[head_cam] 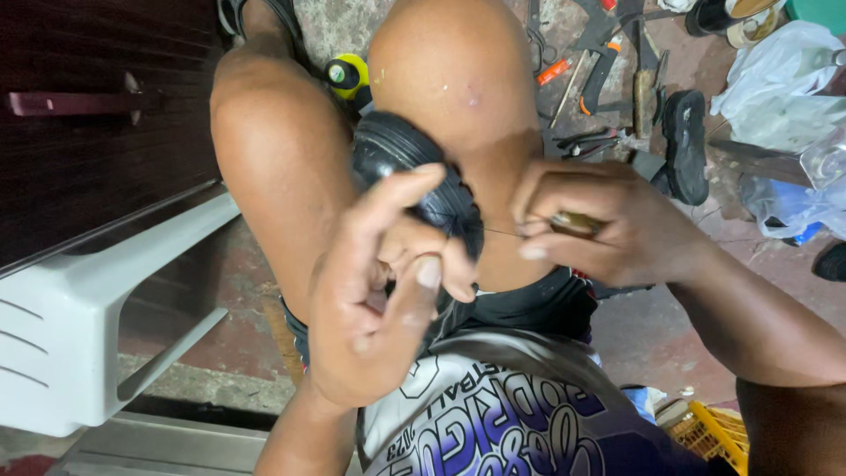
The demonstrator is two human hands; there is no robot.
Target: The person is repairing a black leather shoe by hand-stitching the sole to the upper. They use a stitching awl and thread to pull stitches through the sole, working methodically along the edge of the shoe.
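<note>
Mid-stitch on the black shoe, thread pulled out tight

Nearest us, our left hand (379, 300) is curled around the edge of the black shoe (414, 172) wedged between our knees, fingers loosely bent, steadying it. Our right hand (599, 225) is pinched shut on a small brown-handled awl (575, 222), with a thin thread (502, 232) running taut from shoe to tool. We'd guess sewing's partway; how much seam remains is hidden. Farther off, scattered tools (608, 62) and a black sandal (686, 145) lie on the floor.
</note>
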